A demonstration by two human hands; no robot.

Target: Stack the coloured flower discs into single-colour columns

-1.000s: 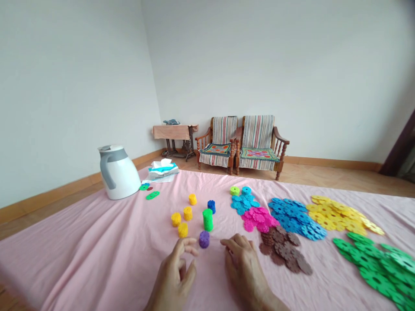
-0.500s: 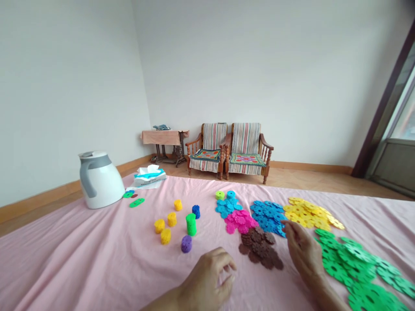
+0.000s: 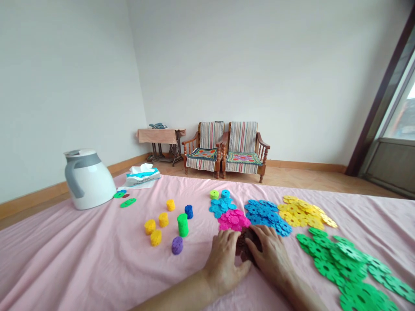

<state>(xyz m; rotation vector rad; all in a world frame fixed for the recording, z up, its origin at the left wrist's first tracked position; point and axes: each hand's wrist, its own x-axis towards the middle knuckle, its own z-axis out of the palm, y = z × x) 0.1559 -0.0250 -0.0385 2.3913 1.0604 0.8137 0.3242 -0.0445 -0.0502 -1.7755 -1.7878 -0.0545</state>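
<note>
My left hand (image 3: 227,261) is cupped against the left side of a pile of brown flower-shaped discs (image 3: 241,247), its thumb stretched out in front. From the other side my right hand (image 3: 271,250) reaches over the same pile, fingers spread across it. Between them the hands hide most of the brown discs; neither visibly lifts any. Just behind lie pink discs (image 3: 234,219), with light blue discs (image 3: 221,206) farther back. A heap of dark blue discs (image 3: 264,214) lies beyond my right hand.
Yellow discs (image 3: 303,211) and green discs (image 3: 343,259) spread to the right. Left are short yellow stacks (image 3: 156,237), a green stack (image 3: 183,225), a purple stack (image 3: 177,245) and a blue stack (image 3: 189,211). A white jug (image 3: 92,183) and tissue pack (image 3: 142,174) stand on the pink cloth (image 3: 97,255).
Both hands have come together at the brown pile. My left hand moved right and forward; my right hand left the dark blue discs. The view has shifted slightly.
</note>
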